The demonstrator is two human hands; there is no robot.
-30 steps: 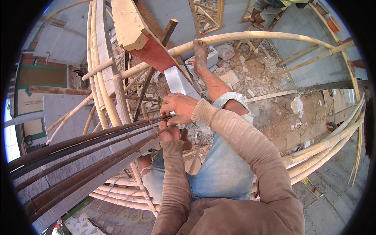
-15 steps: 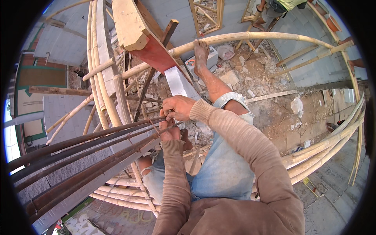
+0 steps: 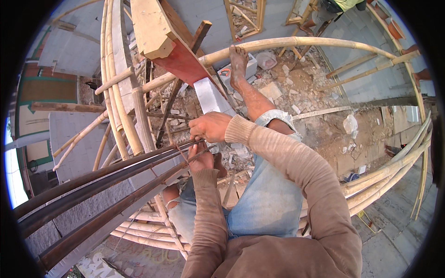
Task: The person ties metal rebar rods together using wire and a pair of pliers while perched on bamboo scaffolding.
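Note:
Several dark steel rods [image 3: 106, 176] slant from the lower left up to my hands, above the top of a grey block wall. A thin rusty metal piece [image 3: 181, 154] crosses them near their ends. My right hand [image 3: 211, 127] is closed in a pinch just above the rod ends; whatever lies between its fingertips is too small to make out. Below it, my left hand [image 3: 200, 157] is closed around the rod ends from underneath, its fingers partly hidden by the rods and the right hand.
Bamboo poles [image 3: 306, 42] form scaffolding around me, my bare foot on one. A wooden form with a red face [image 3: 183, 62] stands ahead, by a pale block [image 3: 211, 96]. Rubble [image 3: 296, 78] covers the ground below. Another person [image 3: 340, 7] is at the far right.
The rods at the lower left have shifted relative to each other and sit slightly lower. My right hand has moved slightly left, its pinch still above the rod ends; my left hand stays beneath.

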